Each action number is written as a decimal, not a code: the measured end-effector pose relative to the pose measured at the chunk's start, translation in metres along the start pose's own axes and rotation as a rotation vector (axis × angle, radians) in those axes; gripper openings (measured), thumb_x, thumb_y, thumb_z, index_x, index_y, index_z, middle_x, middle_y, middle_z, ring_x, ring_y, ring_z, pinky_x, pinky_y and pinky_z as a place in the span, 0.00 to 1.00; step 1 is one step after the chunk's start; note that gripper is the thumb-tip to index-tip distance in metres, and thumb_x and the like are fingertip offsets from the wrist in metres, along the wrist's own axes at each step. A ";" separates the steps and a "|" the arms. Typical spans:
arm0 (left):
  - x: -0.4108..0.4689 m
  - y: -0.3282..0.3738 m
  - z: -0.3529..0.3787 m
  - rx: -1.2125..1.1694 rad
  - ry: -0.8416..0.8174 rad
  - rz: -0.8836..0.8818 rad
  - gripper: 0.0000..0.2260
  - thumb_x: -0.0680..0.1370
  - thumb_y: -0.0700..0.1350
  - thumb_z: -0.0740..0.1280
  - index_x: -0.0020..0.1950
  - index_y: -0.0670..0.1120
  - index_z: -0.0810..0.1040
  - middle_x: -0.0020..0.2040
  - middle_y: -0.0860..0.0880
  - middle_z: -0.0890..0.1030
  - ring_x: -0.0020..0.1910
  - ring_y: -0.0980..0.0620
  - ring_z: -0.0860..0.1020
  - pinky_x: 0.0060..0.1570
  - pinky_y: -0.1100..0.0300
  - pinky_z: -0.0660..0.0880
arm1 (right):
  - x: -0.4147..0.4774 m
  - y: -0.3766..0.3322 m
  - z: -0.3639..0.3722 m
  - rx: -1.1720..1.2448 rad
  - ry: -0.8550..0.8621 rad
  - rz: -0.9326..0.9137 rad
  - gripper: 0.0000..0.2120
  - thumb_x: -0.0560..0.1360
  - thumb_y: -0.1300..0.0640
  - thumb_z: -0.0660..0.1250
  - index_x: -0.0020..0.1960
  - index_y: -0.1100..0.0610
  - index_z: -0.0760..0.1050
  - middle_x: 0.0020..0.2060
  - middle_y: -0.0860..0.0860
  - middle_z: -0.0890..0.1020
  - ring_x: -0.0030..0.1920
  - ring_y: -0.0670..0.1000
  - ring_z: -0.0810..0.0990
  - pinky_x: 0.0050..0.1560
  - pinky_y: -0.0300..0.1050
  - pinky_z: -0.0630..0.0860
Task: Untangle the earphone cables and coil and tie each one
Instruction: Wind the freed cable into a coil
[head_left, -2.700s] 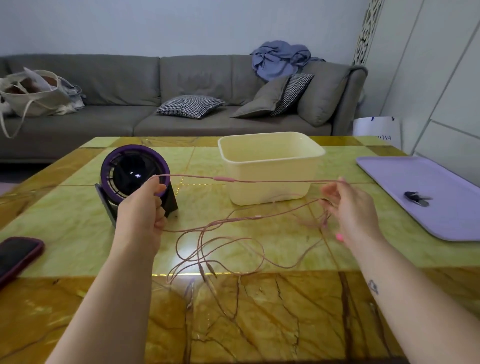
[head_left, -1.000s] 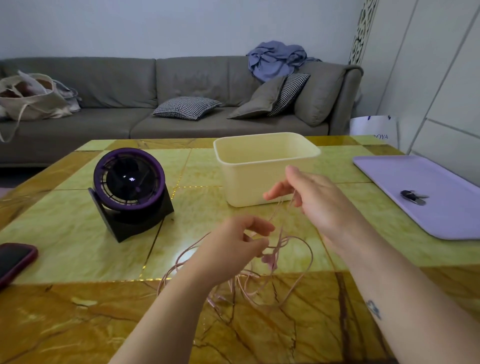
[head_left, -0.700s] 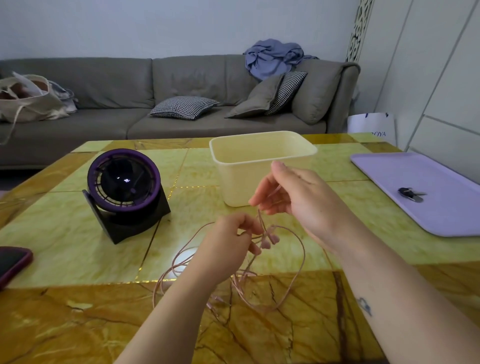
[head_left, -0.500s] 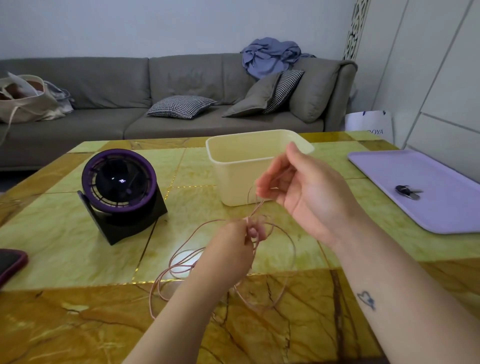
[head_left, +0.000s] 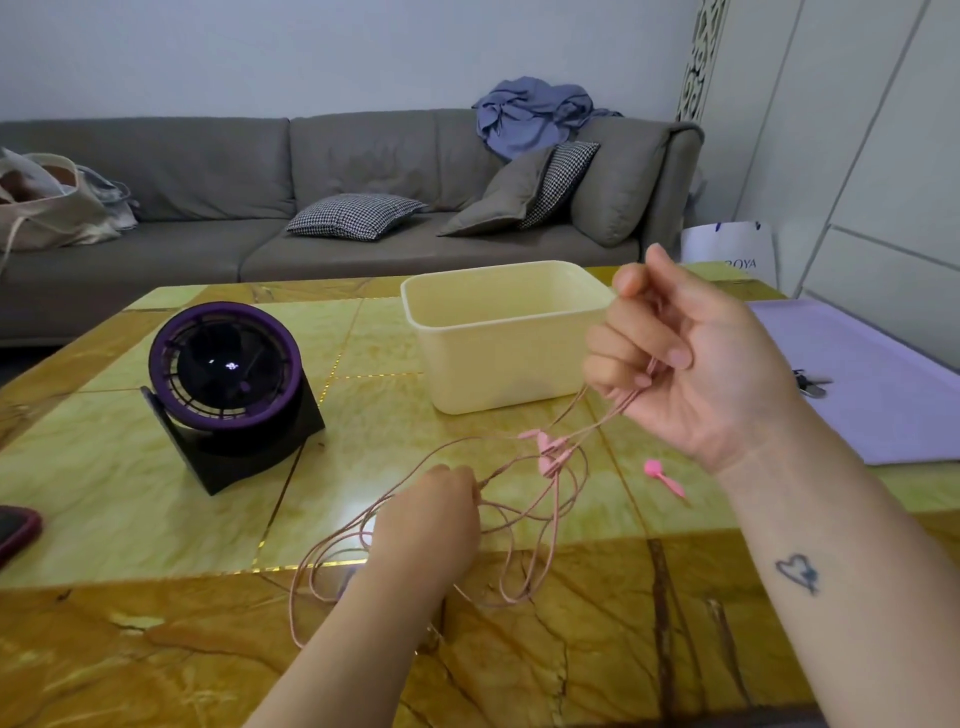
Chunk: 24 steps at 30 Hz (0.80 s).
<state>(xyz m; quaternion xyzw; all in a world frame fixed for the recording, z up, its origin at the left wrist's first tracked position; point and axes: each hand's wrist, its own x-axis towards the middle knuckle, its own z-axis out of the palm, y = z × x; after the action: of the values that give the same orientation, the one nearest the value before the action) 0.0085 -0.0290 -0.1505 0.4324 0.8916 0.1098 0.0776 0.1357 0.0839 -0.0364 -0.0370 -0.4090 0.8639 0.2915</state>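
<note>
Across the top of the frame we see a long grey fabric sofa (head_left: 218, 171), its left end cut off, with a beige canvas tote bag (head_left: 52, 213) at upper left that is also partly out of frame. Below it, the yellow-green and brown marble counter (head_left: 104, 493) fills the lower half. At the right edge lies a flat lilac mat (head_left: 883, 415), cut off by the frame and partly hidden behind the right forearm. A small bunch of dark keys (head_left: 813, 384) on it peeps out just beside the wrist. A cream rectangular plastic tub (head_left: 493, 353) stands at centre, its right corner covered by the right hand. Left of centre sits a round purple-rimmed fan on a black stand (head_left: 228, 374).

The right hand (head_left: 696, 364) is raised at centre right, palm toward us, its fingers curled round several strands of the thin pink earphone cable (head_left: 546, 456). How the strands lie inside the fist is hard to make out. From there the cable drops to a cluster of pink pieces near the centre, then loops loosely on the counter.

The left hand (head_left: 431, 525), at lower centre, shows us its back. A taut strand ends at its fingertips, which pinch it, though the pinch itself is mostly hidden. Some loops vanish beneath the wrist.

A dark phone in a red case (head_left: 15, 530) is cut off at the left edge. A small bright pink plastic piece (head_left: 664, 475) lies alone on the counter near the right wrist; we cannot tell what it is.
</note>
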 end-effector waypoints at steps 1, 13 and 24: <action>0.000 0.000 -0.002 0.005 0.024 -0.013 0.13 0.78 0.41 0.56 0.58 0.52 0.74 0.56 0.52 0.74 0.51 0.49 0.77 0.50 0.54 0.77 | 0.000 0.002 -0.001 -0.031 0.003 0.022 0.20 0.77 0.50 0.55 0.31 0.56 0.73 0.15 0.46 0.58 0.20 0.44 0.56 0.21 0.36 0.56; -0.015 0.019 -0.022 -0.722 -0.106 0.223 0.06 0.74 0.52 0.69 0.50 0.59 0.78 0.43 0.56 0.77 0.38 0.62 0.75 0.46 0.63 0.74 | 0.006 0.037 -0.002 -0.196 0.104 0.152 0.21 0.82 0.51 0.52 0.36 0.61 0.71 0.22 0.52 0.70 0.26 0.52 0.74 0.44 0.52 0.79; -0.012 -0.015 -0.055 -0.814 -0.101 0.227 0.11 0.74 0.44 0.70 0.51 0.59 0.80 0.44 0.67 0.79 0.51 0.66 0.76 0.47 0.71 0.72 | -0.001 0.012 -0.009 -0.566 0.106 0.046 0.22 0.81 0.52 0.53 0.33 0.58 0.73 0.18 0.47 0.58 0.24 0.48 0.63 0.27 0.39 0.63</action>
<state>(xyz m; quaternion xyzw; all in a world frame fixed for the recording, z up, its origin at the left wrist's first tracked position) -0.0078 -0.0547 -0.1010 0.4668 0.7173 0.4394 0.2729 0.1337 0.0838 -0.0515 -0.1711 -0.6171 0.7187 0.2709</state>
